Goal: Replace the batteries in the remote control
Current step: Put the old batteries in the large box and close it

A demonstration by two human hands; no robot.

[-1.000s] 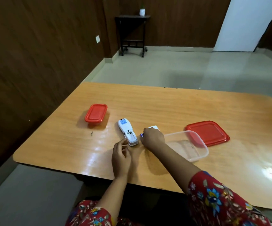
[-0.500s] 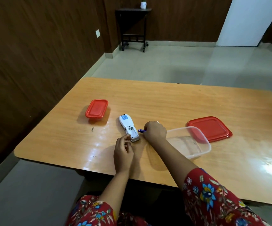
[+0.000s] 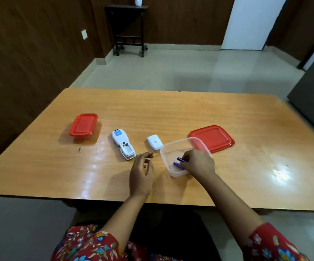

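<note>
Right hand [image 3: 197, 162] reaches into the clear tub [image 3: 163, 153], fingers curled, pinching two blue batteries [image 3: 179, 161]; their ends stick out toward 9 o'clock. Whether they touch the tub floor can't be told. Left hand [image 3: 142, 172] sits low over the counter [image 3: 171, 113], at 9 o'clock of the tub, fingers loosely bent, holding nothing, touching neither remote nor tub.

White remote [image 3: 123, 144] lies back-side up at 11 o'clock of the left hand, battery bay uncovered. Blue label at its far end, text too small to read. White battery cover [image 3: 154, 141] lies flat between remote and tub, just beside the tub rim; small mark on it, unreadable.

Large red lid [image 3: 214, 137] lies flat at 1 o'clock of the tub, partly behind it. Small red-lidded box [image 3: 83, 126] at 9 o'clock of the remote, apart from it.

Counter is glossy orange wood with glare spots. Dark wood-panelled walls, pale tiled floor, dark side table [image 3: 128, 25] at 12 o'clock, white door [image 3: 246, 23] at 1 o'clock. Red floral sleeves [image 3: 271, 245].
</note>
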